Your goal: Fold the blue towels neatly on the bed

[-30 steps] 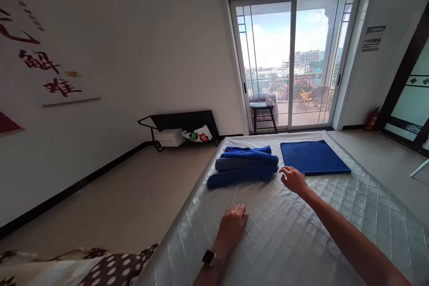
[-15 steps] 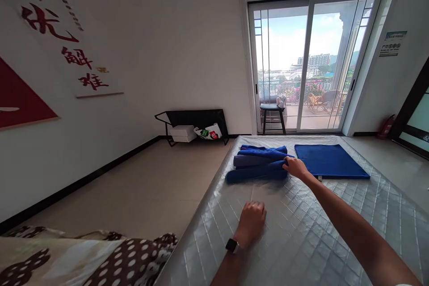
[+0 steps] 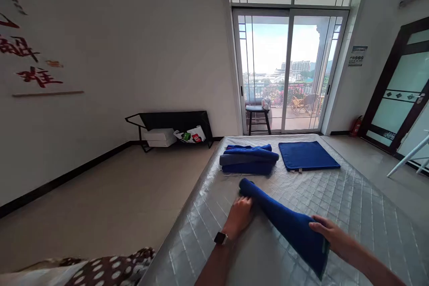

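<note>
A folded length of blue cloth (image 3: 284,219) slants across the mattress in front of me, its near right end raised and flared. My right hand (image 3: 330,232) grips that end, thumb on top and the other fingers partly hidden behind it. At the far left end, my left hand (image 3: 239,212), with a watch on the wrist, is closed at the cloth's edge; its fingertips are partly hidden. Beyond lies a stack of rolled or folded blue cloths (image 3: 248,159). To the right of the stack, a flat blue square (image 3: 308,155) with small white tags lies spread out.
The silver quilted mattress (image 3: 355,205) fills the foreground. A brown dotted blanket (image 3: 110,270) is at lower left. Against the wall stands a black rack (image 3: 174,120) with white boxes (image 3: 159,137). A stool (image 3: 258,116) is by the sliding glass door (image 3: 288,71).
My right hand has drawn one blue cloth off the stack toward me and right. My left hand has moved to its other end. The view has turned right.
</note>
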Available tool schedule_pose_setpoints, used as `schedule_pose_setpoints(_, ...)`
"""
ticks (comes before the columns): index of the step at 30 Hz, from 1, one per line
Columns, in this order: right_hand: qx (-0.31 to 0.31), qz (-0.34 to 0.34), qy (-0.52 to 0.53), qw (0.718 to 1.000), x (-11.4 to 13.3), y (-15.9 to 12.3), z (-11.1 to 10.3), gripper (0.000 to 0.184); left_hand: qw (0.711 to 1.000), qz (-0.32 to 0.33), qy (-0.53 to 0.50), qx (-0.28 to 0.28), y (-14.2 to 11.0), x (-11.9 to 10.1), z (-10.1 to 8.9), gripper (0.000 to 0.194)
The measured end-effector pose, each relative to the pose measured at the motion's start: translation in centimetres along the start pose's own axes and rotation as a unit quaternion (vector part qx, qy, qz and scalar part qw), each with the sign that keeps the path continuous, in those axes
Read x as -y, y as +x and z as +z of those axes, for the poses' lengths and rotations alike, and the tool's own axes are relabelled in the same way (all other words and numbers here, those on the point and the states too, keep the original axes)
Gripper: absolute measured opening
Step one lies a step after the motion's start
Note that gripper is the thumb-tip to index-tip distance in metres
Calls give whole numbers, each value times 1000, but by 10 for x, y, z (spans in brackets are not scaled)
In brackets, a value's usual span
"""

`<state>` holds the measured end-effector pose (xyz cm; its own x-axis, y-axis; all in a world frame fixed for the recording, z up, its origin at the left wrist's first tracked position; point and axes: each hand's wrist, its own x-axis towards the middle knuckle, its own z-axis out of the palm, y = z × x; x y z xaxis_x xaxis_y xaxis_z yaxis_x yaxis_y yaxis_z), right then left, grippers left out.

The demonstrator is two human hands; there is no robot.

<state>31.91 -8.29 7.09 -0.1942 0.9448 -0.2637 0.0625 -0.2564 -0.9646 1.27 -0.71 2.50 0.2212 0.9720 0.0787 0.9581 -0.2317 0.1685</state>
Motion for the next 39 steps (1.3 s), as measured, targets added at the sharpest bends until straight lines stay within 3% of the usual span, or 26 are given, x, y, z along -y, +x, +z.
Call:
schedule_pose_setpoints(2,-36,73,131,988,-24,-27,-7,37,1000,18,-15,3,1,-8,-2,23)
schedule_pose_setpoints(4,-67,104,230,965,-37,-45,-6,43,998,27,-61,4,-1,-21,-10,23)
schedule_pose_setpoints(7,-89,94,311,942,-39,-59,5,48,983,43,-175,-10,-17,-58,-29,20)
schedule_pose_setpoints(10,-98,68,341,932,-32,-68,19,60,954,129,-269,-35,-56,-111,-39,18)
schedule_pose_setpoints(13,-108,56,345,931,-31,-80,30,69,923,229,-299,-85,-107,-155,-21,28)
schedule_pose_setpoints(15,-97,63,336,935,-35,-88,35,68,918,225,-304,-120,-136,-169,2,41)
schedule_pose_setpoints(18,-67,55,315,945,-44,-96,37,67,912,192,-327,-156,-160,-170,29,30)
schedule_pose_setpoints(20,-54,29,286,956,-48,-98,37,64,897,211,-337,-191,-166,-167,30,16)
schedule_pose_setpoints(24,-57,-40,233,970,-45,-101,31,53,876,270,-298,-266,-171,-165,-4,15)
schedule_pose_setpoints(29,-109,-117,278,947,-18,-112,10,52,878,268,-236,-319,-179,-137,-54,12)
schedule_pose_setpoints(31,-129,-141,285,939,-7,-117,-4,47,879,237,-221,-349,-185,-114,-68,13)
schedule_pose_setpoints(33,-164,-170,296,926,3,-123,-20,43,886,158,-204,-386,-192,-89,-81,18)
schedule_pose_setpoints(36,-252,-209,323,888,15,-135,-50,42,890,-63,-192,-409,-208,-58,-101,27)
schedule_pose_setpoints(39,-355,-246,332,838,23,-152,-78,41,841,-261,-213,-423,-224,-35,-117,26)
